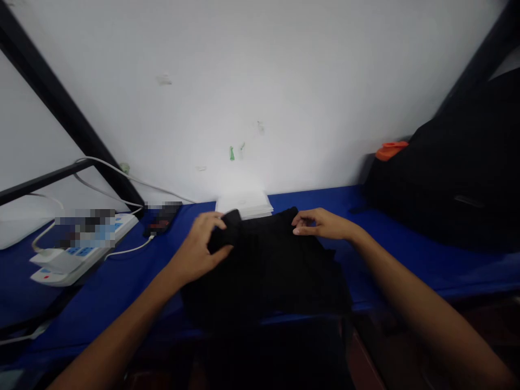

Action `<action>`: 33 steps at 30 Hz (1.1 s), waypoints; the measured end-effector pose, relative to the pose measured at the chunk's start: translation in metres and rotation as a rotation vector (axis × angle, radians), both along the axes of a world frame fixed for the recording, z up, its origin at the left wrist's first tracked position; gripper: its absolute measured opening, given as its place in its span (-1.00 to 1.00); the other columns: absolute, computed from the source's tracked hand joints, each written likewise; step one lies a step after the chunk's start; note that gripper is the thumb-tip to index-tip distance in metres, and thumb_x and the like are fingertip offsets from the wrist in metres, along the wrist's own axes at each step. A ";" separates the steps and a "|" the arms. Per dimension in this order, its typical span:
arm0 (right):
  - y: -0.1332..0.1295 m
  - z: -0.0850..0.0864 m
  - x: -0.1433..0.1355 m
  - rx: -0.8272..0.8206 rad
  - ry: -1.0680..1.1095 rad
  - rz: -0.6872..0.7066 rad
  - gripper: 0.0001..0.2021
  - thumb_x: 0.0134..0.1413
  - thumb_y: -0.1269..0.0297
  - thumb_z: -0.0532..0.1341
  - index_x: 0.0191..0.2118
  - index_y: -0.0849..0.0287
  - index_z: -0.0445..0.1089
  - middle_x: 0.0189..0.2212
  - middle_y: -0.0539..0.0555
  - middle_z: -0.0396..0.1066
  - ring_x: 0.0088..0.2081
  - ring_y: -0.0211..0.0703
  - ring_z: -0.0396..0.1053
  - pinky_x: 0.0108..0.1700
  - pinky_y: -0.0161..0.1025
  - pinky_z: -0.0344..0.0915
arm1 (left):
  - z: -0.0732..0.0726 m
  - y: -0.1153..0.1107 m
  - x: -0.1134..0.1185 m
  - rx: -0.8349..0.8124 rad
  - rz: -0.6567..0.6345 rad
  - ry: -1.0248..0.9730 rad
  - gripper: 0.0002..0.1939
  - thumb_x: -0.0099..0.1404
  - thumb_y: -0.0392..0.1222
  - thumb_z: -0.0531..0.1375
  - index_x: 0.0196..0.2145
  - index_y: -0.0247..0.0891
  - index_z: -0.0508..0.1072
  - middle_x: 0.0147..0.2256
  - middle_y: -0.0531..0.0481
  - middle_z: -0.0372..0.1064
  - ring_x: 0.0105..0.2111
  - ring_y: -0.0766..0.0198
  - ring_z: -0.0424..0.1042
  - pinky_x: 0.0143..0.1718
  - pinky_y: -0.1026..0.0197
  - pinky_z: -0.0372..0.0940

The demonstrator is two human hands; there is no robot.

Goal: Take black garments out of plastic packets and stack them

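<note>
1. Head view: the black garment [284, 276] is laid on the blue tabletop [134, 279]; a bunched fold is gripped between the thumb and fingers of the left hand [199, 246].
2. At its upper edge, the right hand [323, 223] is loosely curled; whether cloth is pinched cannot be told. Creases could be caused by uneven pulling.
3. The white stack [244, 203] just behind could be shifted by brushing fabric.

I am wearing the camera on my head, where it is looking forward and down over the desk [134, 271] and facing the wall [309, 97] behind. It is viewing the cloth [284, 276], my left fingers [208, 221] and my right fingers [314, 215] from within arm's reach.
</note>
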State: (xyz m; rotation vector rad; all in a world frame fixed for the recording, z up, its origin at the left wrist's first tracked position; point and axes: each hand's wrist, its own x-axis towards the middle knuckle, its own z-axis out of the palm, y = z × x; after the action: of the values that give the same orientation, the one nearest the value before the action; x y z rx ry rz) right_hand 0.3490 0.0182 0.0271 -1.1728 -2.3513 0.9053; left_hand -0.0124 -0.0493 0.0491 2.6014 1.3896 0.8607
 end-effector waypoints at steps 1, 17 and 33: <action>0.000 0.000 0.000 0.001 -0.001 0.001 -0.55 0.06 -0.16 0.24 -0.14 0.12 0.45 -0.27 0.09 0.51 -0.23 -0.06 0.43 -0.16 -0.13 0.32 | -0.001 -0.001 0.005 -0.098 -0.102 0.090 -0.63 0.23 -0.03 0.23 -0.05 -0.13 0.28 0.13 -0.12 0.18 0.14 0.02 0.21 0.15 -0.04 0.16; -0.031 0.010 -0.058 0.535 0.018 0.209 -0.12 -0.05 0.08 0.36 0.35 0.07 -0.03 0.30 0.23 0.04 0.29 0.23 -0.02 0.26 0.16 -0.01 | 0.005 0.008 0.053 0.052 -0.250 0.023 -0.80 0.26 -0.18 0.17 -0.15 -0.24 0.36 -0.15 -0.12 0.31 -0.11 0.11 0.33 -0.05 0.04 0.28; -0.043 0.008 -0.059 0.498 -0.211 0.281 -0.24 -0.26 0.49 0.25 0.20 0.32 0.15 -0.04 0.27 0.35 -0.06 0.07 0.32 -0.02 0.00 0.29 | -0.034 0.136 -0.010 -0.143 -0.070 0.086 -0.86 0.26 -0.29 0.10 -0.21 -0.24 0.38 -0.33 -0.01 0.42 -0.34 0.25 0.41 -0.28 0.22 0.28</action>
State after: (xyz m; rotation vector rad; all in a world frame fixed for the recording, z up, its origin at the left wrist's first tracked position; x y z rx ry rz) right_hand 0.2900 -0.0250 0.0350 -0.7789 -2.7357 0.2406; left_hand -0.0227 0.0871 0.0154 2.5887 1.3179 0.6226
